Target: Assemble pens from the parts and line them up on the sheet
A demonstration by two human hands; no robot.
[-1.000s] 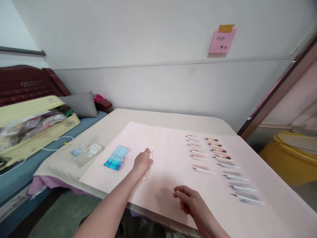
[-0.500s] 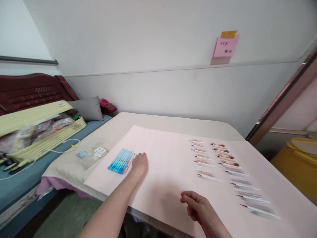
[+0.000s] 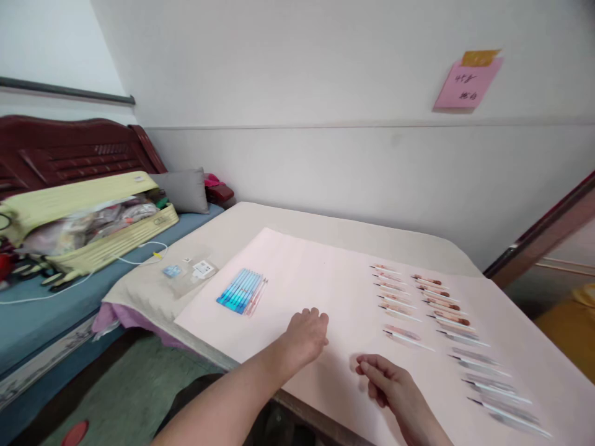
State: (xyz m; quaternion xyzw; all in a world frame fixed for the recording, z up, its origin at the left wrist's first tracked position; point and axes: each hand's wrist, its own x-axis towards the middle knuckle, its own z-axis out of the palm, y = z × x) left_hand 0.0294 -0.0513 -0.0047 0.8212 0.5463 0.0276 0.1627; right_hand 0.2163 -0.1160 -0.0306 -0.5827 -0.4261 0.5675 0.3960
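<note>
My left hand [image 3: 307, 334] is above the pale sheet [image 3: 297, 266], back upward and fingers curled; whatever is under them, if anything, is hidden. To its right, my right hand [image 3: 385, 381] hovers near the front edge, thumb and forefinger brought together with nothing visible between them. Left of my hands lies a side-by-side set of slim blue pens [image 3: 240, 291], with a few pinkish pens [image 3: 257, 296] along its right side. On the right, two columns of slim pen-like sticks with dark tips are laid out, a nearer-left column [image 3: 395, 297] and a right column [image 3: 465, 337], pinkish or greyish pieces beside them.
A clear plastic bag [image 3: 193, 272] with labels lies on the cream table cover [image 3: 153, 291]. On the bed at left are an open yellow case [image 3: 88, 248] full of bagged items and a grey pillow [image 3: 183, 191]. A pink note [image 3: 469, 83] is taped to the wall.
My left hand has moved right, away from the pens and toward my right hand, uncovering the pinkish pens. My right hand keeps nearly the same pose. The camera view has turned slightly left.
</note>
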